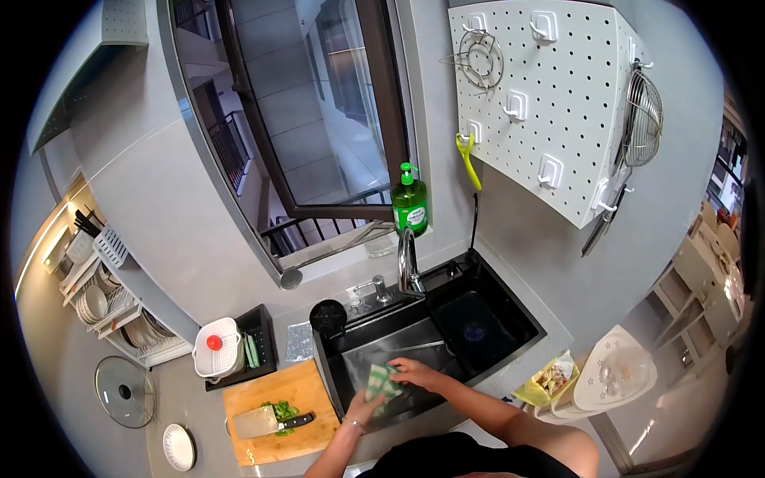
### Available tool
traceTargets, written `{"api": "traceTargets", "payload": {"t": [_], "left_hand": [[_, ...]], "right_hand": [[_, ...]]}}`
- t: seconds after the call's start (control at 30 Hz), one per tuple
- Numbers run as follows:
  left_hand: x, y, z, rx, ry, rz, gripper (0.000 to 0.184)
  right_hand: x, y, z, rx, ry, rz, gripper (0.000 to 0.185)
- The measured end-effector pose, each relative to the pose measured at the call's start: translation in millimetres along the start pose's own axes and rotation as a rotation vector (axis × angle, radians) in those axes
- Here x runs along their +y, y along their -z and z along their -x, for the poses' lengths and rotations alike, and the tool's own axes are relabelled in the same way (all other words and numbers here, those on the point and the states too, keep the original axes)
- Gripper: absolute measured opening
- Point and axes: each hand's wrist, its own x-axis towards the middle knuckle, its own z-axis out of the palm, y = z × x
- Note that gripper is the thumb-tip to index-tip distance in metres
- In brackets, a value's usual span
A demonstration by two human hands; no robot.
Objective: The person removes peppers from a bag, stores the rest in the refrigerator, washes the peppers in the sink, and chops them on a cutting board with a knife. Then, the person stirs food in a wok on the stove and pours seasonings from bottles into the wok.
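Note:
Over the black sink, a green-and-white striped cloth is held between my two hands. My left hand grips its lower left side, with a band around the wrist. On the upper right edge of the cloth, my right hand is closed with bent fingers. A chrome faucet stands behind the sink. Left of the sink lies a wooden cutting board, where a cleaver with a black handle rests beside chopped green pieces.
A white basket holding something red stands in a black tray. A green soap bottle is on the windowsill. A white bowl and a glass lid sit far left. At right is a yellow-lined bin.

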Motion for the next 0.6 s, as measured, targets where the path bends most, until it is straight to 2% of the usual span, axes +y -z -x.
{"api": "traceTargets", "payload": {"t": [0.07, 0.17, 0.2, 0.3, 0.33, 0.43, 0.47, 0.5, 0.53, 0.57, 0.6], "left_hand": [[-8, -3, -7, 0.081, -0.184, -0.212, 0.028], [11, -14, -9, 0.065, -0.191, -0.277, 0.026], [15, -16, -10, 0.141, -0.277, -0.475, 0.026], [31, -17, -4, 0.411, -0.512, -1.068, 0.025], [44, -16, -3, 0.401, -0.541, -0.871, 0.025], [54, -34, 1, 0.363, -0.600, -0.496, 0.029], [57, -43, 2, 0.298, -0.571, -0.529, 0.032], [60, -48, 8, 0.224, -0.519, -0.557, 0.036], [43, -45, 0, 0.204, -0.469, -0.493, 0.037], [28, -45, -14, 0.173, -0.437, -0.422, 0.038], [32, -49, -17, 0.071, -0.467, -0.138, 0.038]], "right_hand": [[-14, -10, 12, 0.031, -0.028, -0.047, 0.064], [-37, -33, 22, 0.036, 0.009, 0.219, 0.067], [-25, -33, 10, 0.091, 0.200, 0.331, 0.066], [-31, -30, 1, 0.203, 0.407, 0.580, 0.063], [-42, -34, 8, 0.282, 0.473, 0.673, 0.059], [-58, -38, 9, 0.296, 0.431, 0.768, 0.061], [-65, -42, 9, 0.195, 0.327, 0.681, 0.064], [-53, -47, 5, 0.275, 0.346, 0.621, 0.068], [-23, -42, -7, 0.394, 0.410, 0.696, 0.073], [-55, -52, 10, 0.379, 0.292, 0.529, 0.075], [-46, -45, -2, 0.416, 0.345, 0.492, 0.076]]}}
